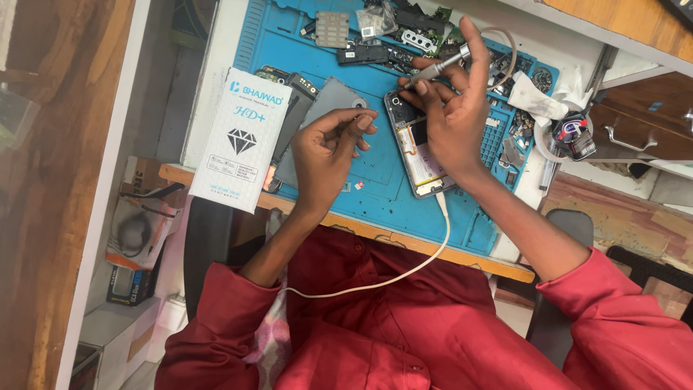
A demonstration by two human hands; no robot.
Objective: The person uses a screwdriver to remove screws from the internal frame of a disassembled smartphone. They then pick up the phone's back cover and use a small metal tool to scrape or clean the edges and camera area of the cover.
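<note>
Head view, looking down over red sleeves onto a blue repair mat on a white bench. Right hand curled around a slim silver screwdriver, thumb and middle fingers pinching the shaft, index finger stretched up over the cap end. Tip pressed down at the top edge of an opened phone, lying back-off on the mat, just beneath that hand. White cable plugged into the phone's lower end, trailing down across the lap. Left hand hovering just left of the phone, fingertips drawn together in a pinch; whatever was pinched too small to make out. Grey back cover lying on the mat behind the left hand, partly hidden by it. White carton with a diamond drawing standing tilted at the mat's left edge, overlapping a dark phone. Heap of loose boards and small parts scattered along the mat's far side. Crumpled white cloth and a roll of tape off to the right, well apart from both hands.
</note>
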